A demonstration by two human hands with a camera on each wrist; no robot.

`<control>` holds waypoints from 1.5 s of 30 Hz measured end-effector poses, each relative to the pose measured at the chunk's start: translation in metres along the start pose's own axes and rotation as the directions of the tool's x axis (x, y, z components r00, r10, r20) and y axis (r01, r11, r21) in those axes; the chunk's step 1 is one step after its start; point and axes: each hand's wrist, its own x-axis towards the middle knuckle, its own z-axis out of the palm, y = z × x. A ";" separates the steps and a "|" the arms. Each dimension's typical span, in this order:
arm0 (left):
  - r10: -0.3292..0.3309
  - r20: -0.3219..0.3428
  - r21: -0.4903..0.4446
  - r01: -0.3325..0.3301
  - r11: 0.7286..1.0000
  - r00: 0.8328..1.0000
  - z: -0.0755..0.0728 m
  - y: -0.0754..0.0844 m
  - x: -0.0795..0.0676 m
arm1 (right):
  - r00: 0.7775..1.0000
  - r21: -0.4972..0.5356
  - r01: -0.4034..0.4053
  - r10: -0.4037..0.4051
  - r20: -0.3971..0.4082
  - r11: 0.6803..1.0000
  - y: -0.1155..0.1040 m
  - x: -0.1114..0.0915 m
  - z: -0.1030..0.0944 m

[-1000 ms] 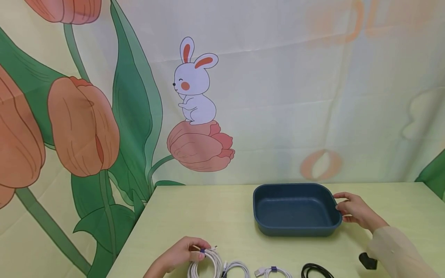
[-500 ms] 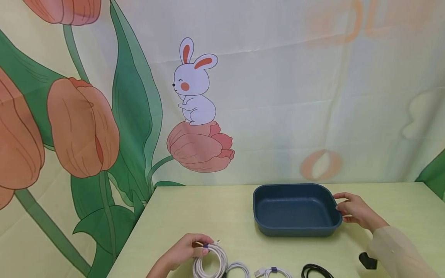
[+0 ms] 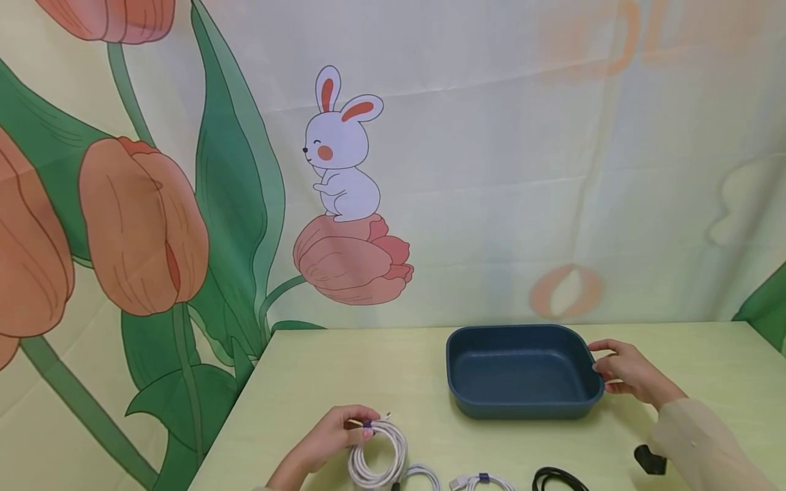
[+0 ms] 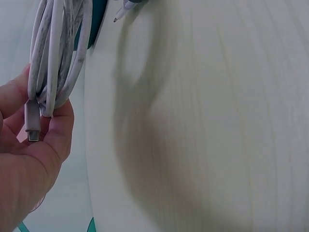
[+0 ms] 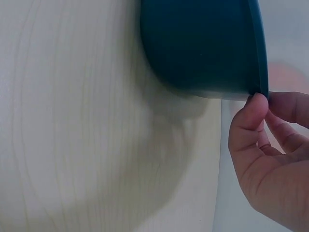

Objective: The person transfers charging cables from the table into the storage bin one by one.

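My left hand (image 3: 334, 436) pinches a coiled white charging cable (image 3: 399, 455) at its small purple tie. In the left wrist view, the coil (image 4: 60, 53) hangs from the fingers above the table and its shadow falls on the wood. A USB-C plug (image 4: 33, 123) sticks out beside the thumb. On the right, my right hand (image 3: 635, 372) grips the right rim of a dark blue rectangular bin (image 3: 522, 410). The right wrist view shows that hand (image 5: 273, 154) with thumb and finger on the rim of the bin (image 5: 207, 48). Nothing lies inside the bin.
Along the near edge lie a smaller white cable coil (image 3: 424, 470), another white cable (image 3: 485, 479) with a purple tie and a black cable (image 3: 560, 477). A small black object (image 3: 649, 460) sits by the right sleeve. A printed cloth (image 3: 479, 170) hangs behind the table (image 3: 356, 368).
My left hand has lifted the white cable coil and carried it slightly up and to the right. The right hand and the bin have stayed in place.
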 end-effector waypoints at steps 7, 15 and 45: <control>-0.016 -0.054 -0.022 0.014 1.000 0.998 0.004 0.004 0.005 | 1.000 -0.009 -0.007 0.007 0.001 1.000 0.001 0.001 -0.001; -0.021 -0.105 -0.038 0.017 0.999 0.994 0.008 0.003 0.013 | 1.000 -0.010 -0.006 0.006 0.000 1.000 0.001 0.002 -0.001; -0.008 -0.191 -0.119 -0.015 0.993 0.982 0.029 0.024 0.039 | 1.000 -0.008 -0.020 0.019 -0.013 1.000 0.002 0.003 -0.002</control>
